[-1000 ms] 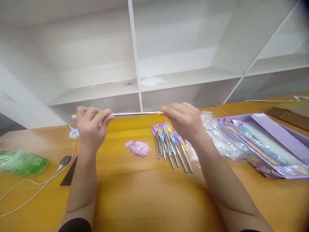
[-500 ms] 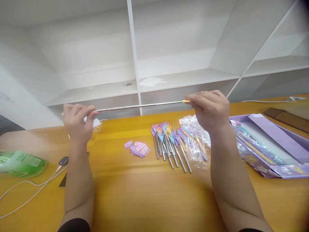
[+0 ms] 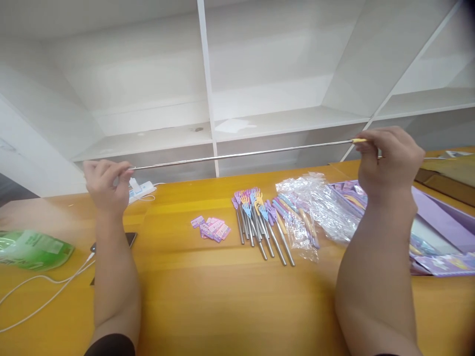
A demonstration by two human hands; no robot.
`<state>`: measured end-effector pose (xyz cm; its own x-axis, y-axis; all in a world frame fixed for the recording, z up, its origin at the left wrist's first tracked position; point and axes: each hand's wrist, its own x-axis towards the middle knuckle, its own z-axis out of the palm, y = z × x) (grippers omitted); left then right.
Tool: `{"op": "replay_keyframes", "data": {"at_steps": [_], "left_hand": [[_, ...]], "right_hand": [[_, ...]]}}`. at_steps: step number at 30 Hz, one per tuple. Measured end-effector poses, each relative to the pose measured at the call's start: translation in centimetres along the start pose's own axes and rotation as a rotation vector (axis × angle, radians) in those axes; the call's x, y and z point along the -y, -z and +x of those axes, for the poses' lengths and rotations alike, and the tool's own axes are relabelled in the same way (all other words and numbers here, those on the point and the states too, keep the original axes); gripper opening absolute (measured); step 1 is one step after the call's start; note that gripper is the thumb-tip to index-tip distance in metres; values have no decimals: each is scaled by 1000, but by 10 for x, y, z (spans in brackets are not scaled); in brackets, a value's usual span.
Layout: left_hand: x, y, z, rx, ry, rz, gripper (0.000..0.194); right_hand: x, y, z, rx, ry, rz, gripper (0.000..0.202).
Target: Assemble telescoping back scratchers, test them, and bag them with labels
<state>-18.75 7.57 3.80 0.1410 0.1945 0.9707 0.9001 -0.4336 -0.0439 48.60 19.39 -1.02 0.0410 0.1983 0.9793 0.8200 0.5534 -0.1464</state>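
As our left hand (nine o'clock) and right hand (three) pinch the yellow-tipped silver metal rod, overpulling may separate it.

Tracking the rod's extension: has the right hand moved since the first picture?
Yes: the right hand has moved rightward and somewhat upward in view, farther from the white shelf divider.

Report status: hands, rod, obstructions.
Left hand, right hand pinching opposite ends. Metal rod aloft between them. Claw-headed sticks on table, clear of rod.
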Motion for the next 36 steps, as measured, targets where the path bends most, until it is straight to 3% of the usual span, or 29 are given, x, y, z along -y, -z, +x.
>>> {"op": "replay_keyframes", "data": {"at_steps": [6,10,14,29,36], "left_hand": [[-19,-9,5,-2,-127,43,27],[-35,-6,7,26,-48,144,39],[-45,-3,11,24,-34,179,48],[-40,7,17,-33,-53,199,60],[-47,13,19,-97,-209,176,40]], "right_hand": [[15,8,5,25,-90,-32,9],[42,19,5,-7,-90,-111,25],[59,23,8,-36,-135,-203,29],[45,20,23,-13,-274,-448,29],[39,16,22,-88,-224,-399,29]]}}
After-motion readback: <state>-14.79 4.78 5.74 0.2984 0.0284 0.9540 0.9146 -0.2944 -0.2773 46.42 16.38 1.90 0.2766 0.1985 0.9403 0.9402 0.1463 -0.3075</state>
